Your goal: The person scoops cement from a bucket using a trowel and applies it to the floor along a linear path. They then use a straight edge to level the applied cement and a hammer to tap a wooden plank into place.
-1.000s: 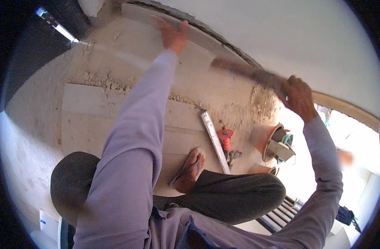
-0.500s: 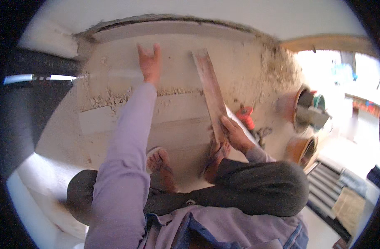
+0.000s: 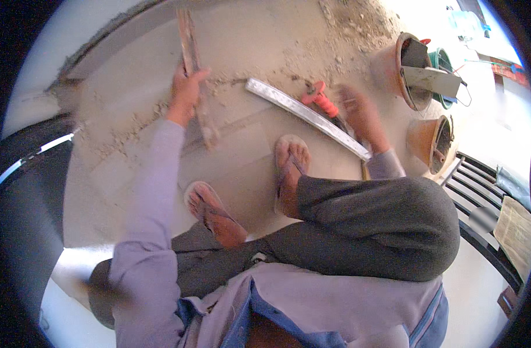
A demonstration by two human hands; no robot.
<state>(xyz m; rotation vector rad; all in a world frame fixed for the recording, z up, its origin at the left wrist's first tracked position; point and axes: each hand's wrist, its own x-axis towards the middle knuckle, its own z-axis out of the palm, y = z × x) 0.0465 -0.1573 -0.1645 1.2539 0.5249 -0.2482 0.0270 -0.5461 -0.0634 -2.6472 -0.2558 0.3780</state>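
My left hand (image 3: 187, 95) is closed round the middle of a long, flat wooden strip (image 3: 187, 37), whose ends stick out beyond the hand over the dusty floor. My right hand (image 3: 358, 113) is smeared by motion, so its fingers cannot be read clearly. Beside it lies a tool with a ribbed red grip and a red guard (image 3: 323, 100), its far parts dusty and hard to make out. A silvery metal bar (image 3: 306, 118) lies slantwise between that tool and my feet.
Rubble (image 3: 364, 20) and crumbs of mortar are strewn on the floor. At right stand a large brown bucket (image 3: 387, 72) holding flat pieces, a green bucket (image 3: 442, 75) and a smaller orange-brown bucket (image 3: 422, 139). A slatted black rack (image 3: 474, 197) is farther right. My sandalled feet (image 3: 291, 165) are close by.
The wooden strip has passed from my right hand to my left, which was open and empty. My right hand has moved away to the right, beside the red-gripped tool. The view has turned.
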